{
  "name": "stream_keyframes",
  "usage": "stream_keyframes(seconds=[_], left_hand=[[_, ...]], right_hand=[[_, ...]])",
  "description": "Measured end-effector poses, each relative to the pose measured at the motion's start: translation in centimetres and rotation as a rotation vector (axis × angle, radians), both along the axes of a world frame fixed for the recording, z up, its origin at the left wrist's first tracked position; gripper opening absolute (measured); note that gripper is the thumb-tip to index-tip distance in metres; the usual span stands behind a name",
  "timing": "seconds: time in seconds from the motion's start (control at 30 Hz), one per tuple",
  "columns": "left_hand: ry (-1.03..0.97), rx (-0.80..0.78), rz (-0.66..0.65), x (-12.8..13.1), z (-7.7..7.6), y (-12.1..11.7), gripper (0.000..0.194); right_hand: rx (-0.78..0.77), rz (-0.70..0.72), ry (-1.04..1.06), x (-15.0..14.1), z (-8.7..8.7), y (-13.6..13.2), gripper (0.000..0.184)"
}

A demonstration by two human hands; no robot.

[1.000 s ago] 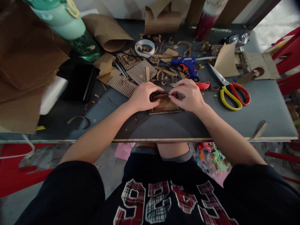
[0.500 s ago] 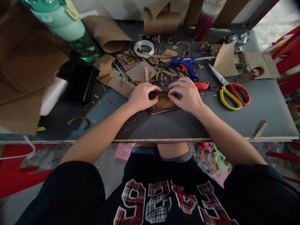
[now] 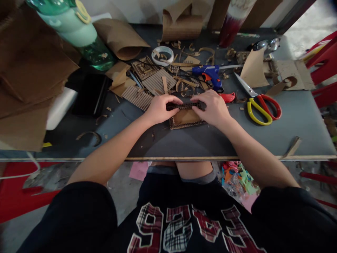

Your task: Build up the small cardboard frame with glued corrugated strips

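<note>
A small rectangular cardboard piece with a raised corrugated border lies flat near the table's front edge. My left hand pinches its far left corner between thumb and fingers. At the far right part of the border, my right hand grips with thumb and fingertips. Both hands partly cover the far edge. Just beyond my right hand lie a blue hot glue gun and a red-handled tool, its other end hidden. Strips of corrugated cardboard lie beyond my left hand.
Scissors with yellow and red handles lie at the right. A roll of white tape sits among scraps. A green bottle, a black phone and a large brown cardboard piece occupy the left side.
My right hand has shifted slightly to the right along the far border, and its fingers have come lower. More of that border shows between my hands. My left hand keeps its grip.
</note>
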State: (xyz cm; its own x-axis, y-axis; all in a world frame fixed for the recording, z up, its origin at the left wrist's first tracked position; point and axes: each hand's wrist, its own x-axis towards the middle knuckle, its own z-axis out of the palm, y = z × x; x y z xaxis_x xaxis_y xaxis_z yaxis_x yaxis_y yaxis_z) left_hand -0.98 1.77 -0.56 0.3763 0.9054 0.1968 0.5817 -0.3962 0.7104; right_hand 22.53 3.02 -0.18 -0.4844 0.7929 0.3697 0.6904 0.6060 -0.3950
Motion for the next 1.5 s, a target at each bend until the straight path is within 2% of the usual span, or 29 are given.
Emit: stream_keyframes(seconds=[0.3,0.53,0.83,1.03,1.17,1.33,1.5], left_hand=[[0.057,0.068,0.018,0.1,0.0,-0.1,0.026],[0.073,0.082,0.078,0.0,-0.1,-0.1,0.030],[0.075,0.091,0.080,0.3,-0.3,-0.2,0.029],[0.093,0.089,0.082,0.3,-0.3,-0.2,0.028],[0.124,0.101,0.089,0.2,-0.3,-0.2,0.028],[0.113,0.199,0.049,0.2,-0.2,-0.2,0.030],[0.098,0.344,-0.007,0.2,-0.5,0.0,0.016]], right_hand=[[-0.007,-0.022,0.002,-0.2,0.0,-0.3,0.019],[-0.059,0.005,-0.006,-0.3,0.5,-0.9,0.033],[-0.114,0.022,-0.039,-0.5,0.9,-1.2,0.035],[-0.111,-0.090,-0.017,-0.6,0.5,-0.8,0.025],[-0.063,-0.108,0.076,-0.6,0.3,-0.8,0.022],[0.008,-0.157,0.225,-0.3,0.9,-0.6,0.029],[0.045,-0.217,0.261,0.0,1.4,-0.3,0.021]])
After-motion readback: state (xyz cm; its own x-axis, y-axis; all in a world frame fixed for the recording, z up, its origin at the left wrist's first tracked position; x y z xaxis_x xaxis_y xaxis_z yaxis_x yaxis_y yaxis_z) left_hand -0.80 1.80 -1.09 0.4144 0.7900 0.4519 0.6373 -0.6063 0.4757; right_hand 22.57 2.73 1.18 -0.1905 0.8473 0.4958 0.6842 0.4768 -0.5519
